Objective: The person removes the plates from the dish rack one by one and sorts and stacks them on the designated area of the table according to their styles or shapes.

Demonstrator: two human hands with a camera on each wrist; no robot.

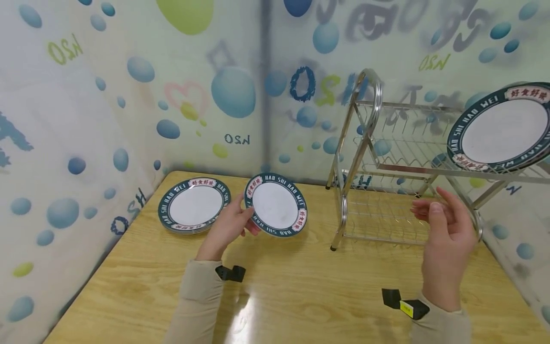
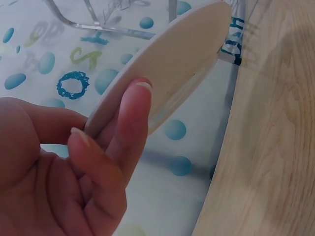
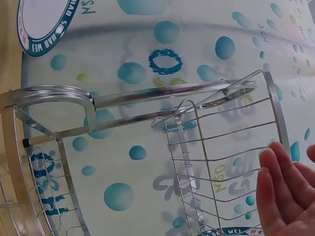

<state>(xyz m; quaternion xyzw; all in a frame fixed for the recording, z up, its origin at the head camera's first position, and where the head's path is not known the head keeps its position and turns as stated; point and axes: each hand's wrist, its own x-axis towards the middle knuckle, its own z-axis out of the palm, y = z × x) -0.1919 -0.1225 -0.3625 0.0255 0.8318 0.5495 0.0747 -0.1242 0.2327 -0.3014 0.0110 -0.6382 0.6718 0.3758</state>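
Observation:
A white plate (image 1: 275, 205) with a dark green lettered rim is held by its left edge in my left hand (image 1: 227, 224), thumb on the front and fingers behind. In the left wrist view the plate's pale underside (image 2: 182, 54) shows, tilted above the table. Beside that hand, at the left, lies a stack of matching plates (image 1: 195, 205). My right hand (image 1: 449, 239), fingers loosely bent, holds nothing in front of the metal dish rack (image 1: 365, 143). Another such plate (image 1: 507, 129) leans upright on the rack's upper tier, at the right.
The two-tier wire rack stands at the back right of the wooden table (image 1: 301, 291); its lower tier (image 1: 382, 217) lies near the tabletop. Behind the table hangs a pale wall covering (image 1: 283, 157) with blue and green dots. Black straps (image 1: 229, 273) sit at both sleeves.

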